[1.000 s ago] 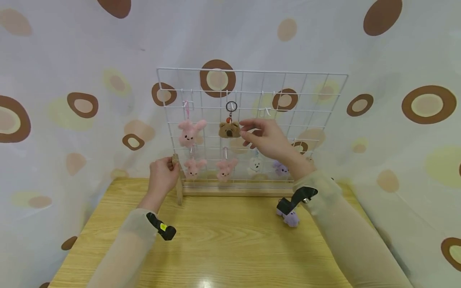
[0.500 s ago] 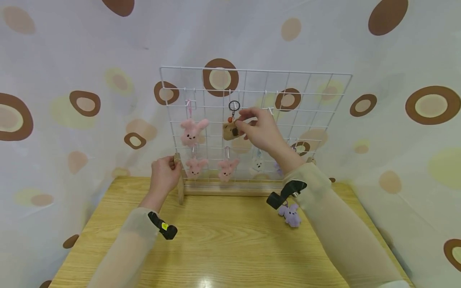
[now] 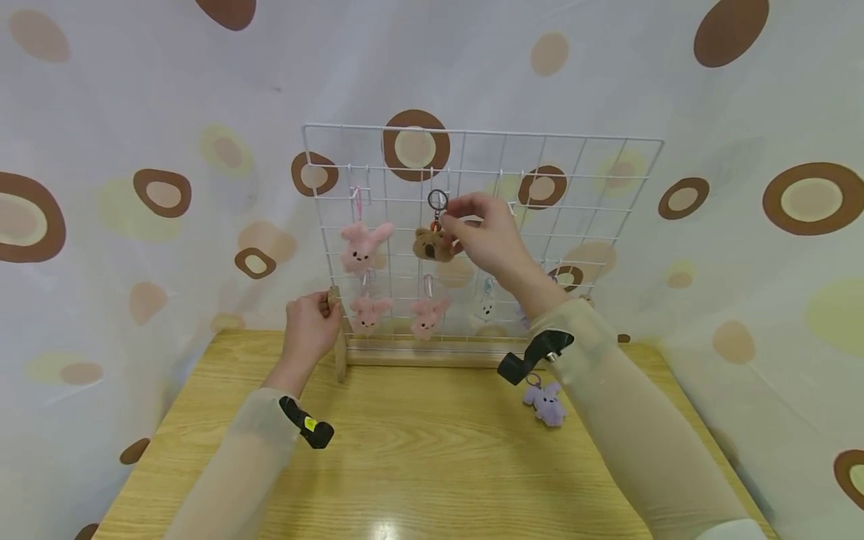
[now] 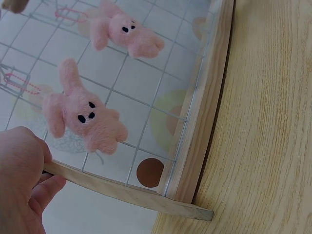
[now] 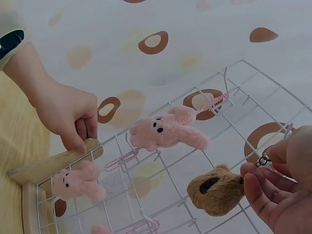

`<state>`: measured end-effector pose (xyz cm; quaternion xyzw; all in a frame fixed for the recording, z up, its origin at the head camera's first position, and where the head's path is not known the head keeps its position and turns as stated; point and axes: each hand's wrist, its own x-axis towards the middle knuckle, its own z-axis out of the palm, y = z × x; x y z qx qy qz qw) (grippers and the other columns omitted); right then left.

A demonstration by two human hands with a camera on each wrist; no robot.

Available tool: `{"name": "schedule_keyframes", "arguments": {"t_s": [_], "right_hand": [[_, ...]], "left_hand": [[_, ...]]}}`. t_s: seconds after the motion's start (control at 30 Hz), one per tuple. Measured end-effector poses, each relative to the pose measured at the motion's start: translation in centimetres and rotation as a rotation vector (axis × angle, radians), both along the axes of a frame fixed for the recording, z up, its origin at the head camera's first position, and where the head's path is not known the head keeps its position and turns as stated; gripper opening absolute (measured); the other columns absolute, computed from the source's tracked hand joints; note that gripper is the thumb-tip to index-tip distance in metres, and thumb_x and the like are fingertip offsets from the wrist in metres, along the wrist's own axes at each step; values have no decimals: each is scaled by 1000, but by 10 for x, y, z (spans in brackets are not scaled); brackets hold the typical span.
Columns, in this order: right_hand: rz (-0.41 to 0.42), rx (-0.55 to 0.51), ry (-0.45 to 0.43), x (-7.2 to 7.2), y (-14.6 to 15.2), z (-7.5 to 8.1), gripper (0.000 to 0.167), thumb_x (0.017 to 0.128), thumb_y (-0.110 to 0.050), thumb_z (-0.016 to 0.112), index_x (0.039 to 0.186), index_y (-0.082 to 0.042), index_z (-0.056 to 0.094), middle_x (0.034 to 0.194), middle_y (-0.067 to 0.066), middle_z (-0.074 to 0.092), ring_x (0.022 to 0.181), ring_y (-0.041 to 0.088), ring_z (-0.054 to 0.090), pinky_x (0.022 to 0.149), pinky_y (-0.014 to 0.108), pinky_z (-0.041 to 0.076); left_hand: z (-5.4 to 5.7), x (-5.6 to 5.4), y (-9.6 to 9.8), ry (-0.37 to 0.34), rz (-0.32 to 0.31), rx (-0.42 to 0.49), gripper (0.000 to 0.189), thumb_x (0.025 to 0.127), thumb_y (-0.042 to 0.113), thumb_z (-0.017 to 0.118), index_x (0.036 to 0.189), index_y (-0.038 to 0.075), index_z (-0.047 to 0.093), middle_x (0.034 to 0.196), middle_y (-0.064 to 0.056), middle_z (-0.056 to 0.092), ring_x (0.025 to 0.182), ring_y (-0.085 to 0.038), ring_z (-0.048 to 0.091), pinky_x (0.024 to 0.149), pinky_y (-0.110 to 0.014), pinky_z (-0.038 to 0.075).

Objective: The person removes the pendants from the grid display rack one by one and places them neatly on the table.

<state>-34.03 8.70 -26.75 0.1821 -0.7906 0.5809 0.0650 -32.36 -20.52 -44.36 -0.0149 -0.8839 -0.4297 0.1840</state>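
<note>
A brown bear plush keychain (image 3: 430, 246) hangs at the upper middle of the white wire grid (image 3: 486, 133). My right hand (image 3: 491, 241) pinches its short chain just below the dark ring (image 3: 437, 199); the right wrist view shows thumb and fingers meeting at that chain. Whether the ring sits on the hook behind is hard to tell. At the rack's left end my left hand (image 3: 310, 328) grips the upright wooden post (image 4: 117, 187), thumb and fingers on either side of it. Left of the bear hangs a pink rabbit plush (image 3: 363, 249).
Below hang two pink rabbit plushes (image 3: 367, 315), a white plush (image 3: 484, 306) and a purple one, partly behind my right wrist. A purple plush keychain (image 3: 547, 405) lies on the wooden table (image 3: 405, 465). A patterned curtain (image 3: 169, 75) stands behind the rack.
My right hand has gone from beside the bear up to its chain and taken hold. The bear turned to the right, then back to face forward. My left hand keeps its grip on the post.
</note>
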Motion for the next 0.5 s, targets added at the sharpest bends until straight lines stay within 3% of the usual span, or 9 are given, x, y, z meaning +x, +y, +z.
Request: {"name": "schedule_keyframes", "arguments": {"t_s": [0.5], "right_hand": [[-38, 31, 58, -3, -7, 7, 22, 108, -7, 60, 122, 9, 66, 110, 20, 70, 78, 24, 72, 69, 29, 61]], "left_hand": [[0, 0, 1, -8, 4, 8, 27, 102, 8, 63, 117, -14, 71, 102, -27, 76, 95, -35, 76, 81, -48, 63]]}}
